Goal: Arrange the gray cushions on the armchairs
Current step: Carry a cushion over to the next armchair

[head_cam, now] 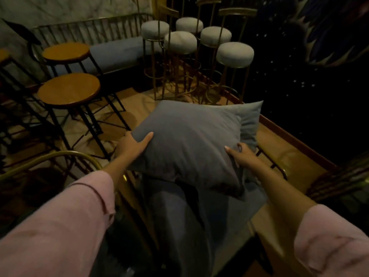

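Gripping opposite edges, the gray cushion (185, 140) is held between the left hand (132, 144) and the right hand (242, 154), fingers (146, 137) closed onto its fabric, above the armchair (229, 206) seat. It is tilted corner-up, against a second cushion (249, 118) just behind. Both hands are equally near. Lowering it squarely seems next.

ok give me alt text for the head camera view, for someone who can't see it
Two bare hands, left hand and right hand, grip a square gray fabric cushion by its sides above a gray-seated armchair. A lighter gray cushion sits behind it; white-topped bar stools and round wooden stools stand beyond.
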Available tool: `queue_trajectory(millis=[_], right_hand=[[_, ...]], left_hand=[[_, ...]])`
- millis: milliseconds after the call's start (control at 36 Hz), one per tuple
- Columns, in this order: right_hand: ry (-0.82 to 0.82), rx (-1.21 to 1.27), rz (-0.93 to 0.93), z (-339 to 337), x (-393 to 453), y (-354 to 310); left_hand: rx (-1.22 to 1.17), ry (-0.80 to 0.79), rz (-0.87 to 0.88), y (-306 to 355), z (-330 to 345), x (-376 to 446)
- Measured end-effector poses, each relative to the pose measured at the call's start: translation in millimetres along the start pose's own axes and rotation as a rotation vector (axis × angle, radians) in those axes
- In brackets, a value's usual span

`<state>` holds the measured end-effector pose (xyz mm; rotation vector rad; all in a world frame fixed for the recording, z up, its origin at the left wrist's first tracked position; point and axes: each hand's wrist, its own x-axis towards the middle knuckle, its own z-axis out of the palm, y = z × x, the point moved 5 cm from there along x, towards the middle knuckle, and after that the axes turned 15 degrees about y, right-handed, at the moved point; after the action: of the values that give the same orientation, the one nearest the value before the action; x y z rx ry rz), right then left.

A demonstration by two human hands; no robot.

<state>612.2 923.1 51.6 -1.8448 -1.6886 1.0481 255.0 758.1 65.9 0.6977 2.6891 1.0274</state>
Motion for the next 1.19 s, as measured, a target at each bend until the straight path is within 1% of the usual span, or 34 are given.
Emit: queue_trajectory(millis=[83, 139, 222, 333, 389, 444, 528, 694, 833, 889, 1028, 1167, 1194], right_hand=[[-0.021, 0.102, 0.115, 6.4, 31.9, 3.1], [-0.034, 0.224, 0.23, 11.3, 46.1, 5.9], [-0.071, 0.357, 0.373, 21.1, 58.9, 14.3], [-0.149, 0.501, 0.42, 33.1, 75.1, 28.6], [-0.148, 0.563, 0.402, 34.5, 81.7, 35.8], [-0.134, 0.567, 0.409, 30.0, 69.5, 25.2], [-0.065, 0.589, 0.341, 20.6, 59.5, 14.3], [-0.078, 0.647, 0.208, 15.0, 30.8, -15.2], [-0.104, 0.647, 0.08, 23.5, -4.8, -68.2], [-0.154, 0.665, 0.036, 33.9, -14.8, -90.4], [-0.231, 0.646, -0.08, 77.5, -52.8, -145.7], [-0.331, 0.596, -0.225, 142.3, -113.0, -194.5], [-0.344, 0.585, -0.251, 156.6, -126.8, -202.8]], left_hand=[[-0.098, -0.077, -0.184, -3.3, 12.4, 29.7], [-0.114, -0.131, -0.25, -6.0, 18.5, 43.5], [-0.095, -0.219, -0.254, -7.4, 23.9, 55.5], [-0.087, -0.342, -0.243, 3.7, 30.5, 61.6], [-0.1, -0.331, -0.252, 11.0, 31.4, 60.4], [-0.145, -0.277, -0.256, 18.0, 30.1, 55.3], [-0.237, -0.188, -0.236, 23.8, 18.9, 46.0], [-0.331, -0.067, -0.188, 13.4, -33.9, 28.7], [-0.439, 0.053, -0.209, -21.9, -93.7, 16.7], [-0.503, 0.077, -0.263, -36.7, -121.1, 13.9], [-0.637, -0.002, -0.394, -86.2, -187.6, 6.1], [-0.871, 0.069, -0.547, -153.2, -242.1, -8.1], [-0.906, 0.078, -0.554, -169.3, -252.8, -9.4]])
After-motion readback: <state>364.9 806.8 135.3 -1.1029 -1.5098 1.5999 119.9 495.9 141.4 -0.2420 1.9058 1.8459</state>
